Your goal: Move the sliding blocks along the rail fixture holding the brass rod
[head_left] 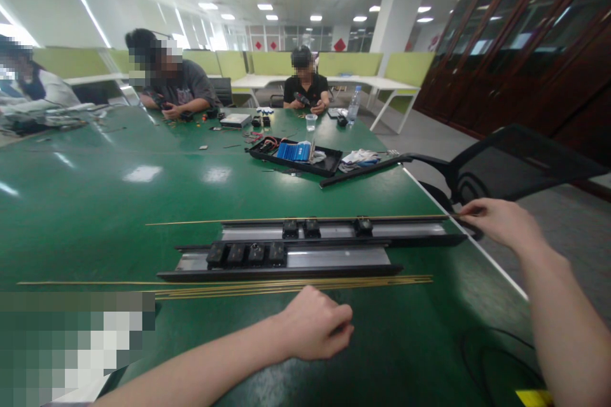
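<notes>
My right hand (499, 222) pinches the right end of a long thin brass-coloured rod (181, 222). This rod stretches left along the far edge of a dark channel rail (410, 231) with a silvery floor. Several black square blocks (311, 228) sit spaced out in that rail. Nearer to me lies a shorter rail (344, 259), with more black blocks (256, 254) side by side in its left half. My left hand (319, 324) rests on the table as a loose fist, with nothing visible in it. Just beyond it lie several more thin brass-coloured rods (229, 290).
On the green table (95, 203) stands a black tray (329, 168) with a blue item, beside gloves (360, 159). A mesh chair (515, 165) is at the right edge. Two people with drill-like tools sit opposite; another is at far left. A cable (482, 356) lies front right.
</notes>
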The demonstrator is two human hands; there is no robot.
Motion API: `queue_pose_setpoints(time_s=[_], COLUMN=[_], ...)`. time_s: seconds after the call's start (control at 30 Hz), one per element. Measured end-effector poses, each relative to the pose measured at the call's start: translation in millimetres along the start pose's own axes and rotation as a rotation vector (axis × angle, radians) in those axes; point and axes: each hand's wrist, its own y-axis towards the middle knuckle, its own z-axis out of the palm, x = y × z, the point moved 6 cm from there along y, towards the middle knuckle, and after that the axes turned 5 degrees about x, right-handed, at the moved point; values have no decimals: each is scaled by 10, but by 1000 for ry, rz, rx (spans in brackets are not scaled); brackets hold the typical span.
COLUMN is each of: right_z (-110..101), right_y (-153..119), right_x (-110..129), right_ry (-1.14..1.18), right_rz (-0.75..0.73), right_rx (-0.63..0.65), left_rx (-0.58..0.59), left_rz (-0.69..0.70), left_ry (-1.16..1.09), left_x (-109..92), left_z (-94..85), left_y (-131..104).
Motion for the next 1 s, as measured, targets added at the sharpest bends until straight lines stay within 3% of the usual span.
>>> queue_pose_setpoints(time_s=[0.53, 1.0], right_z=[55, 95], right_y=[33, 83], right_x=[-205, -422], right_ry=[93, 27], right_rz=[60, 186], right_rx=[-73, -111], left_rx=[-4, 13], left_rz=[5, 1], left_ry=[1, 7], left_x=[-9, -7], left_z=[-4, -14], left_y=[-10, -4])
